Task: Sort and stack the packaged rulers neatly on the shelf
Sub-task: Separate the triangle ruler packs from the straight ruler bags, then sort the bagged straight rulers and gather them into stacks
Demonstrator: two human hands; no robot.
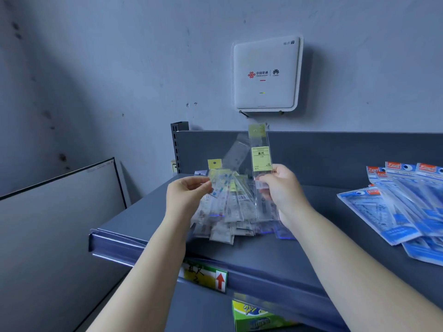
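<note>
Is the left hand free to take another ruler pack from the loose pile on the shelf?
Probably yes. The left hand hovers right over the pile of packaged rulers, fingers pinching at one pack's edge, with nothing between them. The right hand holds a separate ruler pack upright, clear of it.

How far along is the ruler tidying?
Early, it seems. No neat stack shows yet. The right hand holds one packaged ruler upright; the left hand pinches another from the loose pile fanned across the shelf. That pile remains unsorted.

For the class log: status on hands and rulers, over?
Right hand holds one packaged ruler upright. Left hand pinches another over the loose pile. Nothing blocking.
</note>
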